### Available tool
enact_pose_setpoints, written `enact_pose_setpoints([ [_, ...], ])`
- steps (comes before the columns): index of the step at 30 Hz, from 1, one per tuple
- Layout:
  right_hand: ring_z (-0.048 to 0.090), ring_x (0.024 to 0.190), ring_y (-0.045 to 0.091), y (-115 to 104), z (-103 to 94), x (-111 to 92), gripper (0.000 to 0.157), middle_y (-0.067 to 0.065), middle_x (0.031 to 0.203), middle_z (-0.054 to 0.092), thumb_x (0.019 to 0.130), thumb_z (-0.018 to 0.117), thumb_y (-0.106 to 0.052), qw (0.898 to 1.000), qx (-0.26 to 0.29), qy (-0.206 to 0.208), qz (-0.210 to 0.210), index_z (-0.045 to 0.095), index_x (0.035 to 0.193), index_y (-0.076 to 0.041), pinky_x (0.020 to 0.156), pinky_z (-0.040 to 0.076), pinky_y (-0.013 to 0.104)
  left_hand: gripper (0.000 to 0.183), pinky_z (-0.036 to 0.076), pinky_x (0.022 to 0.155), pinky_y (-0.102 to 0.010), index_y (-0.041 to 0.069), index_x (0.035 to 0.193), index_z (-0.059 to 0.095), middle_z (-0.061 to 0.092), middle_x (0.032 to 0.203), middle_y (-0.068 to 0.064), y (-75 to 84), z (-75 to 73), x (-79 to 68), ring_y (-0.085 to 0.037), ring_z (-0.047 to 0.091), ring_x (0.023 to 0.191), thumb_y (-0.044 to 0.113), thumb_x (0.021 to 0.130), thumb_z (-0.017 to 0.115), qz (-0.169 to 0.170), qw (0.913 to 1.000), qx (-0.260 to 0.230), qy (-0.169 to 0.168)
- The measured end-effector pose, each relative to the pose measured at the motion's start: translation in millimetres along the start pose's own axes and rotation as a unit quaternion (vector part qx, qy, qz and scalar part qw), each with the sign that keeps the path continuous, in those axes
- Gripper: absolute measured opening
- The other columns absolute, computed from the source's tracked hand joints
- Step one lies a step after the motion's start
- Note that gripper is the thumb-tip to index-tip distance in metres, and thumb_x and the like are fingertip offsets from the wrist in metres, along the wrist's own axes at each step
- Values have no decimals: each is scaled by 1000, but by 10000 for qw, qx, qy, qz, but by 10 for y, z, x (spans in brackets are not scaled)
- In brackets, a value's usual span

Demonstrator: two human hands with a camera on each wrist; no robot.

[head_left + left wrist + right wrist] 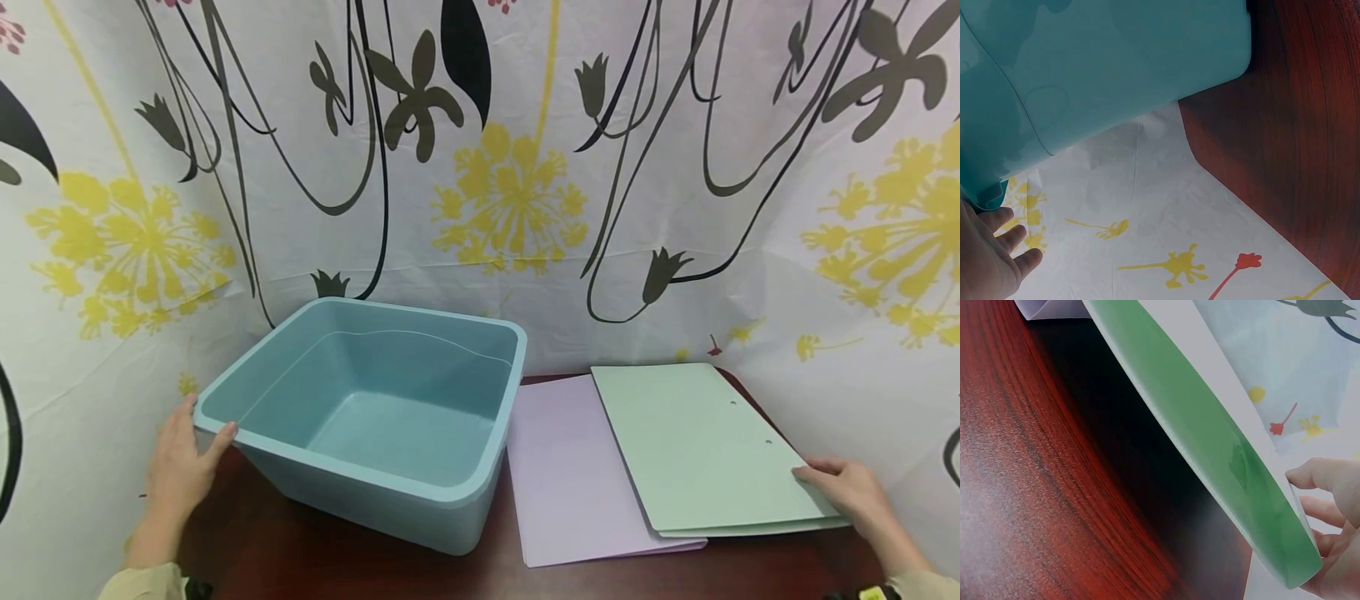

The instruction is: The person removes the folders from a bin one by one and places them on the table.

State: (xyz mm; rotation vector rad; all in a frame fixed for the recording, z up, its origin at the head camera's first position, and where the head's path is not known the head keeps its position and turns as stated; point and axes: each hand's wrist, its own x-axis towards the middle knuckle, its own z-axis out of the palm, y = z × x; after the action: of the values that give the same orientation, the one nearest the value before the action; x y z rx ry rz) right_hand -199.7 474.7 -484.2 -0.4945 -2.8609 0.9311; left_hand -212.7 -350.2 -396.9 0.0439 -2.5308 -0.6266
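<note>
In the head view a pale blue plastic tub [405, 521] with nothing in it stands left of centre. My left hand [177, 467] holds its near left corner, thumb on the rim and fingers along the outer side. Loosely bent fingers [1013, 237] show beneath the rim in the left wrist view. A light green folder [720, 450] lies at the right, partly over a lilac folder [570, 475]. My right hand [851, 492] pinches the green folder's right edge near its front corner. In the right wrist view the green folder [1210, 437] is seen edge-on, its layers slightly apart.
A dark red-brown wooden table [300, 558] carries everything. White cloth [487, 208] with yellow, grey and black flower prints hangs behind and on both sides, close to the tub and the green folder.
</note>
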Motion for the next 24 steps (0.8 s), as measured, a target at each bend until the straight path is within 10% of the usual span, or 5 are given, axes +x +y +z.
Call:
enact_pose_setpoints([
  [24, 41, 105, 52, 28, 57, 43, 58, 41, 116, 44, 85, 56, -30, 9991, 242, -188, 309, 49, 113, 20, 65, 38, 31, 77, 27, 86, -65, -9, 139, 16, 31, 130, -38, -25, 18, 4, -52, 31, 115, 38, 88, 49, 18, 10000, 12, 19],
])
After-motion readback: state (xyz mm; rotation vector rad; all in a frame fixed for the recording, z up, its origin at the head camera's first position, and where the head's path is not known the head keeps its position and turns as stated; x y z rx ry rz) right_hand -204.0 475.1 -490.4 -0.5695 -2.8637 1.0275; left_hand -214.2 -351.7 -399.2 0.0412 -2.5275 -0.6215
